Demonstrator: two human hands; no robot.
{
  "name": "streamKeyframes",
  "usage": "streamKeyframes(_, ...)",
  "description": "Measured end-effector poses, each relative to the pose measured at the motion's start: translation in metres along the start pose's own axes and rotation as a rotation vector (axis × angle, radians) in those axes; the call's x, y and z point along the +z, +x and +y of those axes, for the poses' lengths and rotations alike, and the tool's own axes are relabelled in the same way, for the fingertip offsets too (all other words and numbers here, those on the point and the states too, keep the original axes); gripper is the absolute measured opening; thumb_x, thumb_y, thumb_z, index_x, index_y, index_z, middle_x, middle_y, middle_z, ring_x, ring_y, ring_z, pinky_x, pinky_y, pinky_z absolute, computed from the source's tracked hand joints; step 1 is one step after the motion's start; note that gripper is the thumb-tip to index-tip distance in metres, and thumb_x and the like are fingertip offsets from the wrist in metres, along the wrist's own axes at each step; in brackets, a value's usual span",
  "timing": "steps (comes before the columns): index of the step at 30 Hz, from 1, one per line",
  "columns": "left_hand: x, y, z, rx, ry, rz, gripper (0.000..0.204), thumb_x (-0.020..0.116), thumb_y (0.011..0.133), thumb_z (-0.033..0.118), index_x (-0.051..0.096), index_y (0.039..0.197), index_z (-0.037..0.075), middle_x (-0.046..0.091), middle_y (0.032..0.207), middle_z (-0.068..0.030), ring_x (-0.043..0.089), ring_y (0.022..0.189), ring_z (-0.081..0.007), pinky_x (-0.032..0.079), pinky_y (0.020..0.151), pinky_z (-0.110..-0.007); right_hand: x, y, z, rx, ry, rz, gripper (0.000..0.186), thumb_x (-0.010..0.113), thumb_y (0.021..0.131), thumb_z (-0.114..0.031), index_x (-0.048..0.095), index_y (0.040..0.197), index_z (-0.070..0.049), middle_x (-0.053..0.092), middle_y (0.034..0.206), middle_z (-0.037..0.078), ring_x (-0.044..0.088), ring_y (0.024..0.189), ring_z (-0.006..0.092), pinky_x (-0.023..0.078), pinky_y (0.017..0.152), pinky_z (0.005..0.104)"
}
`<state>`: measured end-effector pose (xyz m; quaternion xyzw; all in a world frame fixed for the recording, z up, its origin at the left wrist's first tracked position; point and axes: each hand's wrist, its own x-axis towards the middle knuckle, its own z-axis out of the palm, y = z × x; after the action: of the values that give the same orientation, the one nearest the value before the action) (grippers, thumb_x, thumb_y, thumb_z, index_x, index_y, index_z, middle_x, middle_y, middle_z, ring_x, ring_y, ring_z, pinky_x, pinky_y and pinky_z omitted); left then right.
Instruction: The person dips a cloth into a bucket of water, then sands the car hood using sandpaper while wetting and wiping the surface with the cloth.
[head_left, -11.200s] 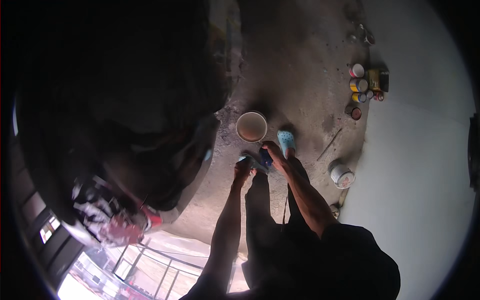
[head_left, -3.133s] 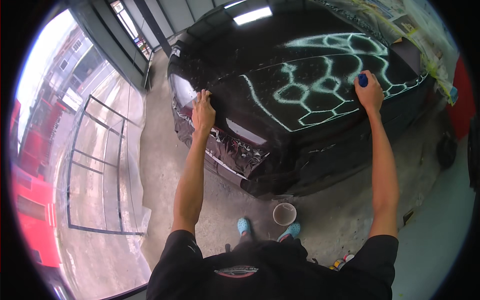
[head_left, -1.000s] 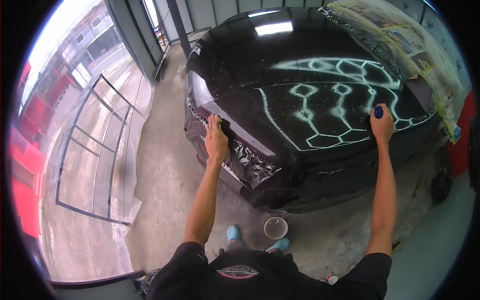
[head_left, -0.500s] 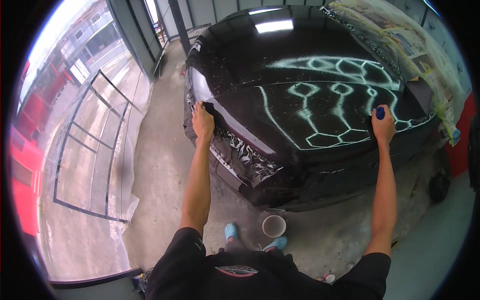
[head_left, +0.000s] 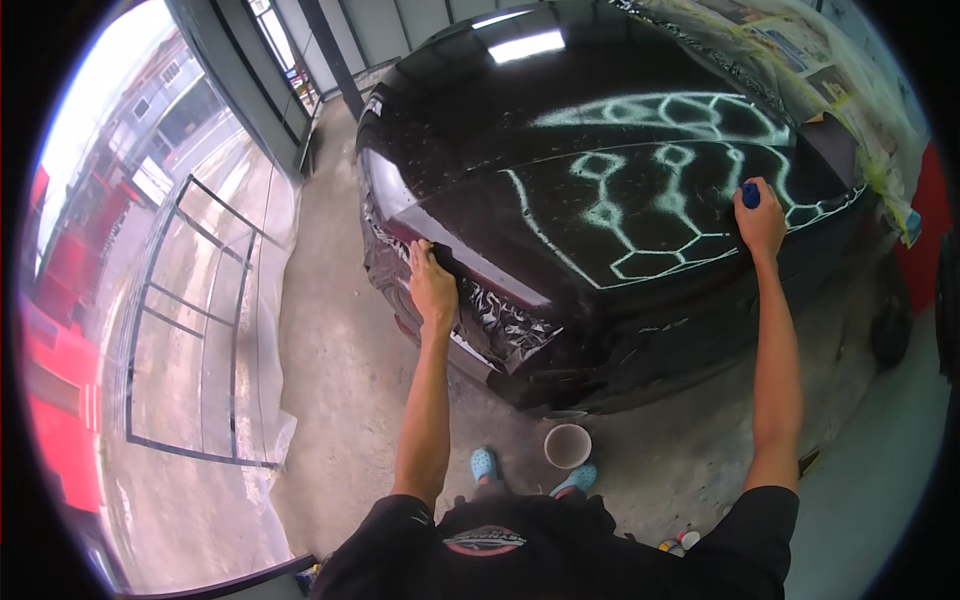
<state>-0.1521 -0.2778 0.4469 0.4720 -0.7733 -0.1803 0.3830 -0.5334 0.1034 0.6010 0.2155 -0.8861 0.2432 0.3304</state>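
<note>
Small blue object (head_left: 750,194) is in the right hand (head_left: 761,222), fingers closed round it with one end poking out, over the right part of the black car (head_left: 450,120), near the pale green lines (head_left: 603,213) in that hexagon-ish pattern. Can't tell if it's actually touching the paint. My guess is it's pretty light, since one hand has it at the end of a long reach; no idea if it's stiff or squishy, too small to tell. I'd grip it round the middle like that. Left hand (head_left: 433,283) is at the car's left edge, fingers stretched out by the crinkled dark masking (head_left: 510,330); can't tell if it's pinching anything. The car itself is rigid and heavy, I'd say, and that glossy top is probably slippery and easily scratched, so flat fingers only.
</note>
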Motion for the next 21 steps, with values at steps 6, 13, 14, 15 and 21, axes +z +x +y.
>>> streamKeyframes(6, -0.026, 0.071, -0.025, -0.049, 0.126, 0.03, 0.041, 0.041, 0.107, 0.018, 0.057, 0.14, -0.002, 0.055, 0.146, -0.026, 0.052, 0.136, -0.0411, 0.041, 0.115, -0.047, 0.002, -0.002, -0.018, -0.011, 0.063, 0.013, 0.025, 0.067, 0.091, -0.038, 0.064, 0.109, -0.021, 0.07, 0.107, 0.005, 0.071, 0.096, 0.0402, 0.055, 0.076, 0.0541)
streamKeyframes(13, -0.002, -0.049, 0.02, 0.368, -0.014, 0.032, 0.039, 0.043, 0.107, 0.015, 0.056, 0.139, -0.002, 0.053, 0.15, -0.0237, 0.051, 0.137, -0.0405, 0.044, 0.113, -0.048, -0.001, -0.001, -0.008, 0.025, 0.017, -0.001, 0.027, 0.067, 0.091, -0.039, 0.065, 0.11, -0.02, 0.071, 0.107, 0.005, 0.07, 0.098, 0.0405, 0.056, 0.078, 0.0537)
streamKeyframes(14, -0.004, -0.041, 0.025, 0.377, -0.014, 0.025, 0.039, 0.043, 0.107, 0.015, 0.056, 0.139, -0.002, 0.053, 0.15, -0.0237, 0.051, 0.137, -0.0405, 0.044, 0.113, -0.048, -0.004, -0.001, -0.006, 0.032, 0.016, -0.012, 0.027, 0.067, 0.091, -0.039, 0.065, 0.11, -0.02, 0.071, 0.109, 0.005, 0.07, 0.099, 0.0406, 0.056, 0.078, 0.0537)
streamKeyframes(15, -0.008, -0.027, 0.027, 0.357, -0.007, 0.033, 0.038, 0.043, 0.107, 0.014, 0.056, 0.139, -0.001, 0.053, 0.15, -0.0228, 0.051, 0.138, -0.0403, 0.044, 0.113, -0.048, -0.007, -0.001, -0.007, 0.036, 0.018, -0.016, 0.027, 0.067, 0.091, -0.039, 0.065, 0.11, -0.02, 0.071, 0.109, 0.005, 0.07, 0.099, 0.0406, 0.056, 0.078, 0.0537)
streamKeyframes(21, -0.038, 0.02, 0.05, 0.129, 0.072, -0.189, 0.037, 0.047, 0.104, 0.009, 0.059, 0.138, 0.004, 0.054, 0.149, -0.0217, 0.044, 0.144, -0.039, 0.043, 0.115, -0.045, 0.0, -0.002, -0.019, 0.026, 0.056, 0.003, 0.027, 0.069, 0.089, -0.038, 0.066, 0.109, -0.02, 0.072, 0.112, 0.005, 0.071, 0.1, 0.0386, 0.056, 0.079, 0.0508)
